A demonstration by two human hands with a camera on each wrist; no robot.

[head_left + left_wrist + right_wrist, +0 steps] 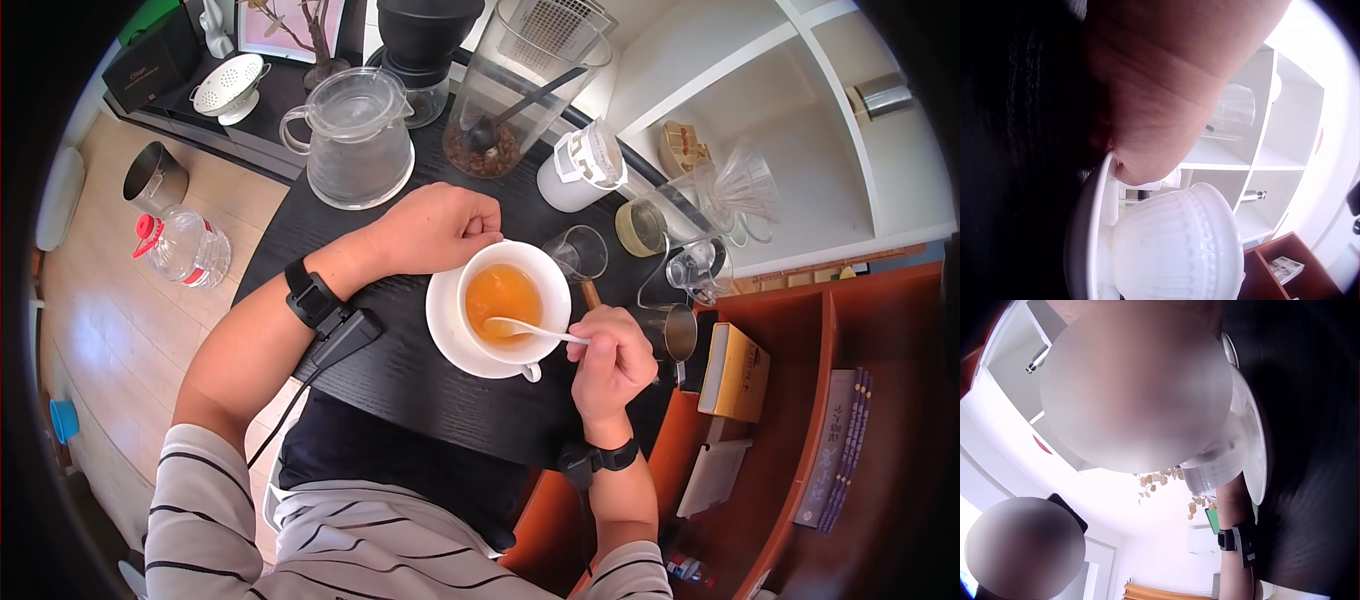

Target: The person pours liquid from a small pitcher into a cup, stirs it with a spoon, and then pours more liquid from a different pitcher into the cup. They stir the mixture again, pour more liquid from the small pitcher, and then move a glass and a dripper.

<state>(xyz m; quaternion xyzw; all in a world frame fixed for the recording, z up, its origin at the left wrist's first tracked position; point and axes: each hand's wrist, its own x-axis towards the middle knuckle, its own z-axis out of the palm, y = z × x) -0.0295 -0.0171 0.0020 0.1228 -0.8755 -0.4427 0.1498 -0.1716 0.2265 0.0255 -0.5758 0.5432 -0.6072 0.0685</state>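
Note:
A white cup of amber liquid stands on a white saucer on the black table, its ribbed side showing in the left wrist view. My right hand pinches the handle of a white spoon, whose bowl dips into the liquid. At the saucer's far-left edge, my left hand has curled fingers; in the left wrist view it holds the saucer rim. The right wrist view is largely covered by a blur, which hides the right fingers there.
Behind the left hand stands a lidded glass pitcher. A tall clear container with a black scoop, a white canister and a small glass line the back. Right of the cup are a metal pitcher and a wooden shelf.

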